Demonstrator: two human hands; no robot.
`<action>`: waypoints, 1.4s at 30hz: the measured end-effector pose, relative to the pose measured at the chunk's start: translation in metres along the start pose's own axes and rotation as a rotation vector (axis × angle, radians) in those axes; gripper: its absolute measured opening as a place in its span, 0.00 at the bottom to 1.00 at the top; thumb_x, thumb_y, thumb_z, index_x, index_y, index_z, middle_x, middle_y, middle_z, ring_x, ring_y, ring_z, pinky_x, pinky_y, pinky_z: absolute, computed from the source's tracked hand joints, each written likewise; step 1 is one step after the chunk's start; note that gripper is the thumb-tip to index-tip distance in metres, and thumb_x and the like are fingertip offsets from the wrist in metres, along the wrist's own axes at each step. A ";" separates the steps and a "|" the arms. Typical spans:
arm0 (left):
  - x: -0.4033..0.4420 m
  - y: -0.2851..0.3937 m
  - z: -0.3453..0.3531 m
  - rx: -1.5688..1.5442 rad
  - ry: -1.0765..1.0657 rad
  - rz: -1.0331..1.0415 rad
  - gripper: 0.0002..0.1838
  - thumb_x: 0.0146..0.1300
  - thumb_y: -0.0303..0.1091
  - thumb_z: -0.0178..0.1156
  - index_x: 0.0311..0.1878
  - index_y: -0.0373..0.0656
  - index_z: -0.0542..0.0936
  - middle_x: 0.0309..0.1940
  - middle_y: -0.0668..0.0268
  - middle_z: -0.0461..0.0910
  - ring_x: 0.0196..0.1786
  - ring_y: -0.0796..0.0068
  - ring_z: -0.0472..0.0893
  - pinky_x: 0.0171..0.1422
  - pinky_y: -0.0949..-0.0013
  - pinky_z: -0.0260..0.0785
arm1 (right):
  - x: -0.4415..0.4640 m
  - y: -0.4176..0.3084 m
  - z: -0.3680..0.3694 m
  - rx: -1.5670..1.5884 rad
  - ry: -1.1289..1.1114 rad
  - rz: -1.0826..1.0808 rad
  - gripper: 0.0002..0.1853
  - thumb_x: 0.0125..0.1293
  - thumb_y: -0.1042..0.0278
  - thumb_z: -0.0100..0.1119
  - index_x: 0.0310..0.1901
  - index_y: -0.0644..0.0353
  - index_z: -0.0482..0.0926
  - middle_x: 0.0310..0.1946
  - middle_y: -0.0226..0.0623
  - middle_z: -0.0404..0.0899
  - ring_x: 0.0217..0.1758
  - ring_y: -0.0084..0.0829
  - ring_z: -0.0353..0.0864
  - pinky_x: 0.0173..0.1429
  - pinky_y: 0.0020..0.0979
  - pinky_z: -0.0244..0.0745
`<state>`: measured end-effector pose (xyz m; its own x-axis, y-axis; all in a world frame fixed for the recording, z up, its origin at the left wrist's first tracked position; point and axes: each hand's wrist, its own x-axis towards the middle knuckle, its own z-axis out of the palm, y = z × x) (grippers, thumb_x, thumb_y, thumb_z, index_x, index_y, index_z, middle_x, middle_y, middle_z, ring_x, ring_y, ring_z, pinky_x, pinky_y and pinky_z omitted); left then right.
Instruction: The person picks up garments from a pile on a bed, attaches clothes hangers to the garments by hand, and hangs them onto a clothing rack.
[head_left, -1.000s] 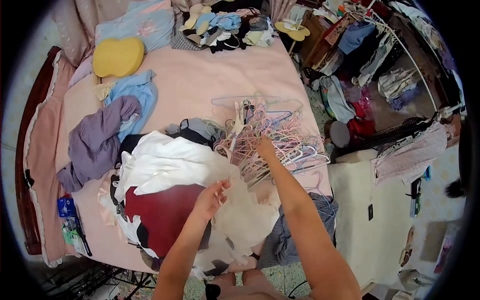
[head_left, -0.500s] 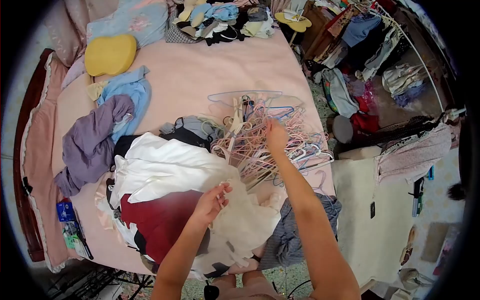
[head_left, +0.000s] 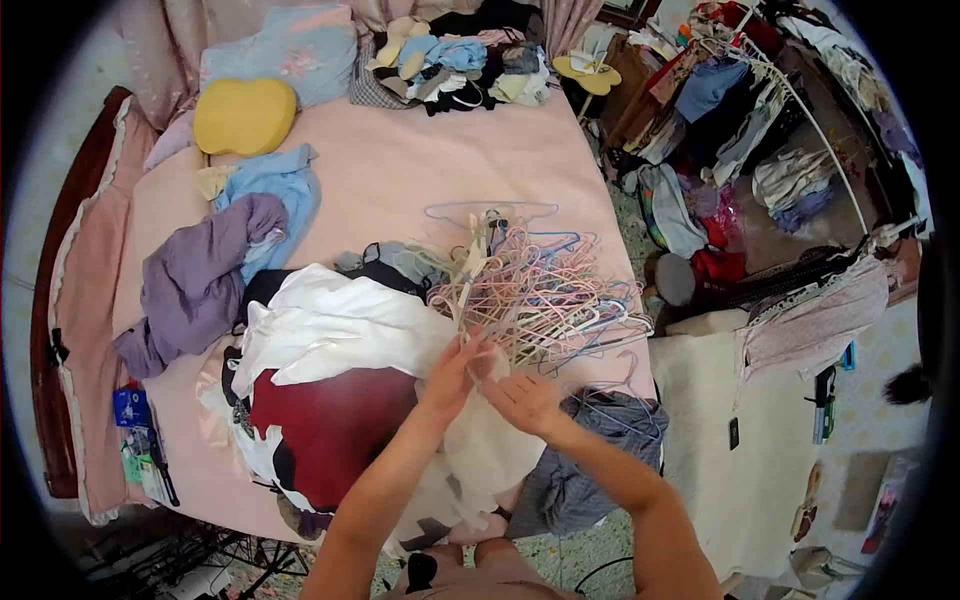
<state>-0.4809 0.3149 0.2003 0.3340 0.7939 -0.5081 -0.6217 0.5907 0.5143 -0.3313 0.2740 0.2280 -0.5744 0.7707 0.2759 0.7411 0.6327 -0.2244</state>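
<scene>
My left hand (head_left: pixel 452 380) is closed on the upper part of a sheer cream garment (head_left: pixel 495 450), which hangs down toward the bed's front edge. Close beside it, my right hand (head_left: pixel 524 402) pinches the same thin cloth; whether a hanger is also in these fingers I cannot make out. Just beyond both hands lies a big tangled heap of hangers (head_left: pixel 565 290), mostly pink, white and blue. A white garment (head_left: pixel 345 325) and a dark red one (head_left: pixel 325 425) lie piled to the left of my left hand. Right of the cream cloth is a grey striped garment (head_left: pixel 600 455).
The pink bed (head_left: pixel 400 160) also holds a purple garment (head_left: pixel 210 260), a light blue one (head_left: pixel 290 190), a yellow cushion (head_left: pixel 245 117) and a clothes pile (head_left: pixel 460 60) at the back. Hanging clothes (head_left: pixel 740 110) fill a rack on the right. A phone-like dark object (head_left: pixel 734 433) lies on a pale surface.
My right hand has come back from the hanger heap toward me and now meets my left hand at the cream garment. My left hand has shifted slightly right and forward. The view has tilted a little.
</scene>
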 end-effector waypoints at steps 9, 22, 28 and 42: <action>-0.085 0.022 0.012 0.172 -0.128 0.058 0.17 0.65 0.37 0.47 0.57 0.47 0.69 0.20 0.78 0.63 0.18 0.89 0.57 0.21 0.84 0.47 | 0.025 0.002 -0.076 -0.020 0.368 0.123 0.16 0.48 0.67 0.61 0.41 0.56 0.74 0.37 0.35 0.74 0.41 0.38 0.73 0.46 0.38 0.68; -0.187 0.066 0.035 0.774 -0.393 -0.025 0.23 0.67 0.47 0.42 0.59 0.43 0.67 0.24 0.73 0.70 0.22 0.86 0.65 0.26 0.83 0.58 | -0.014 -0.004 -0.182 0.039 0.209 0.306 0.09 0.57 0.66 0.51 0.37 0.57 0.77 0.32 0.45 0.76 0.36 0.45 0.76 0.36 0.37 0.70; -0.196 0.083 0.040 0.194 -0.697 -0.051 0.31 0.64 0.57 0.38 0.65 0.51 0.57 0.59 0.61 0.66 0.56 0.68 0.69 0.56 0.66 0.61 | -0.042 -0.023 -0.212 0.182 0.177 0.224 0.07 0.60 0.70 0.45 0.35 0.61 0.73 0.18 0.40 0.69 0.22 0.39 0.70 0.29 0.34 0.64; -0.214 0.067 0.091 0.698 -0.714 -0.171 0.28 0.65 0.51 0.43 0.64 0.47 0.58 0.51 0.56 0.71 0.44 0.56 0.78 0.47 0.61 0.72 | -0.033 -0.121 -0.197 1.040 -0.072 0.567 0.19 0.67 0.52 0.42 0.24 0.57 0.70 0.17 0.22 0.64 0.18 0.16 0.58 0.22 0.20 0.53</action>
<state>-0.5296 0.1978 0.4066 0.8674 0.4565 -0.1980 -0.0495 0.4752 0.8785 -0.3338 0.1566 0.4300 -0.2977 0.9423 -0.1529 0.2769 -0.0681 -0.9585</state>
